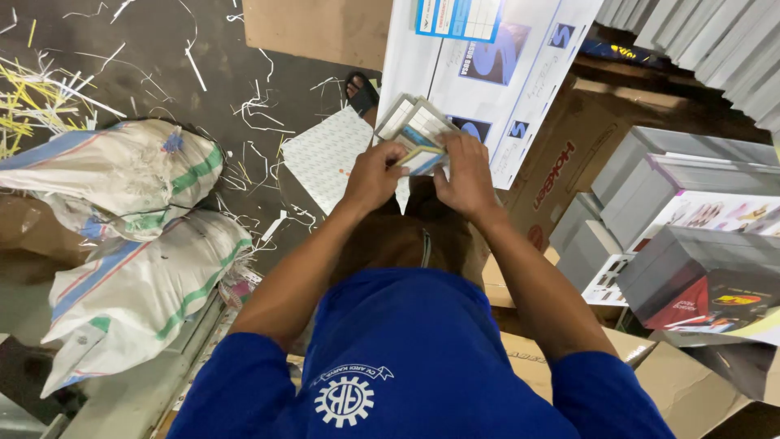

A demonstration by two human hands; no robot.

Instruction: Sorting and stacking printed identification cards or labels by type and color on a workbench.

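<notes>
A: What's in hand?

B: Small stack of cards [416, 130], pale with a printed grid, grey edges, fanned a bit. Held in the air over the person's lap, not resting on anything. Top card has a blue-and-yellow corner.

A: Grip?

B: Left hand [372, 175] clamped on the stack's lower left, thumb on top. Right hand [469, 175] closed over the lower right, fingers curled across the top card. Both wrists close together.

A: What's around it?

B: Big white printed sheet [487, 73] just behind the stack, leaning over a brown cardboard box [561, 175]. A white dotted sheet [325, 154] lies on the floor [162, 57], left of the hands. Black sandal [361, 93] just above it.

A: Room to move?

B: Tight on the right: grey folded cartons [682, 236] stacked up to the box edge. Left has more space, dark floor with paper strips [49, 93], then two stuffed white sacks [138, 244] further out.
</notes>
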